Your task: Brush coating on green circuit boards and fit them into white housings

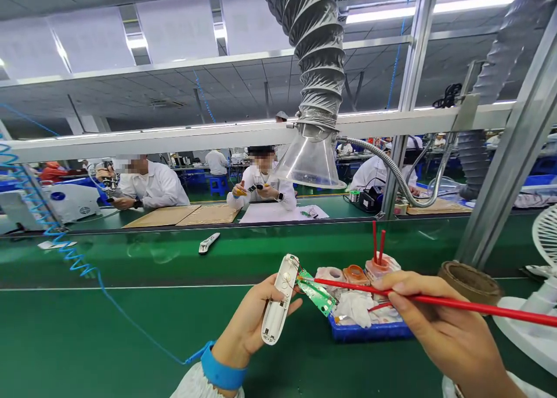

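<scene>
My left hand [256,311], with a blue strap at the wrist, grips a white plastic housing half [278,305] tilted upright. A green circuit board [317,293] hangs beside the housing, joined to it by thin wires near the top. Between thumb and fingers, my right hand [439,322] pinches a long red-handled brush [470,306]. The brush's tip meets the board's upper left end by the wires. Behind the board sits a blue tray [369,332] with white tissue [354,306] and small jars, one of them an orange-rimmed jar [355,274].
Two red sticks [378,248] stand in a jar. A brown round container [470,282] and a white fan [531,305] are at right. A clear extraction hood [308,160] hangs overhead. A white device [209,243] lies on the green belt. Co-workers sit opposite. A blue coiled cord [65,247] hangs left.
</scene>
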Motion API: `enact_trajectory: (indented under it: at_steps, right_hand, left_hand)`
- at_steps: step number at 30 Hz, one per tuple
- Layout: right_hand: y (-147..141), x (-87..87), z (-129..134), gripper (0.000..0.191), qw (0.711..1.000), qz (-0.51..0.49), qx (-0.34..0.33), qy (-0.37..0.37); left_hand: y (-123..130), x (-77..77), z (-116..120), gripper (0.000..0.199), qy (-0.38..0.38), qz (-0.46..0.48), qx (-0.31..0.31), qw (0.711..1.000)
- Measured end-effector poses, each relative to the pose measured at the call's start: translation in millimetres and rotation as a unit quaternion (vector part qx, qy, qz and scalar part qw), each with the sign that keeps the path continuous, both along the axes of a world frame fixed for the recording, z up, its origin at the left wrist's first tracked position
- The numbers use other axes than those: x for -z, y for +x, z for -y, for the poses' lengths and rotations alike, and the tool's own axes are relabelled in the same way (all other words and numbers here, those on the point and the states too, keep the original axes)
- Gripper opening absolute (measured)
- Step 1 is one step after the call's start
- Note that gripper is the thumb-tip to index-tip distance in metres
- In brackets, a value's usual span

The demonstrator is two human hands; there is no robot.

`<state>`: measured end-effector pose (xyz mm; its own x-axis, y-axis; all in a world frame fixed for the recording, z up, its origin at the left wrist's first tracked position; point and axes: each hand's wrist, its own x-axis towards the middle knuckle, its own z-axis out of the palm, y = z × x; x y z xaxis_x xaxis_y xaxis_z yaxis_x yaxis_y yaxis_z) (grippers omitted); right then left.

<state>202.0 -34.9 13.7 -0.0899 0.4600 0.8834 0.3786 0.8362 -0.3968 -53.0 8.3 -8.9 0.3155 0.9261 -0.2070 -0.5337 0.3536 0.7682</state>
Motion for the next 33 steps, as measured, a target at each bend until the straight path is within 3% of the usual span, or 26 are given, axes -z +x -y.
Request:
enact_trajectory:
  at_steps: [14,22,29,33]
  right_hand:
    - [13.6,1.5,4.3,0.026,0.998,0.054,-0.017,0.005]
    - [7.7,-10.3,24.2,0.019,0.998,0.016,0.055,-0.033]
    - [13.7,-11.8,23.7,0.013,0.992,-0.059,0.109,-0.034]
    - [17.6,-10.9,25.7,0.017,0.996,-0.052,0.069,-0.007]
  left_hand:
    - [-0.1,-1.7,2.0,0.049,0.033,0.013,0.029,0.999]
    - [0.5,-5.3,5.6,0.047,0.044,0.022,0.042,0.998]
    - [0.2,-2.6,3.7,0.047,0.046,0.026,0.037,0.998]
    - [-0.1,-3.5,3.2,0.046,0.044,0.031,0.04,0.998]
